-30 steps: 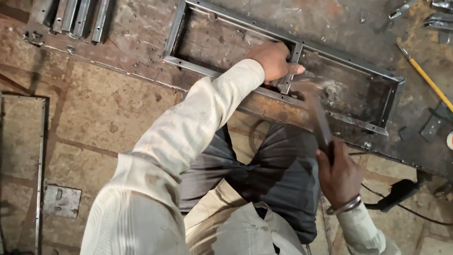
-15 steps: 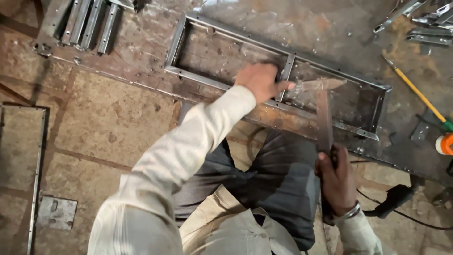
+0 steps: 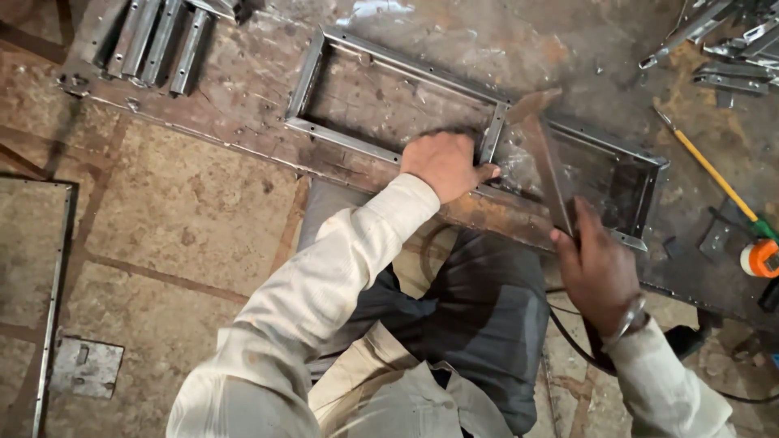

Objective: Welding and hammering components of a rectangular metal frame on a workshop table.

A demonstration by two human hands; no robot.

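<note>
Rectangular steel frame, welded from grey angle bar, lying at upper centre on a rusty, scarred metal plate. Left hand pressing down on its near rail beside the crossbar, fingers curled. Right hand clenched round a hammer, blurred head over the frame. Yellow-handled tool at right; loose steel channels at upper left.
</note>
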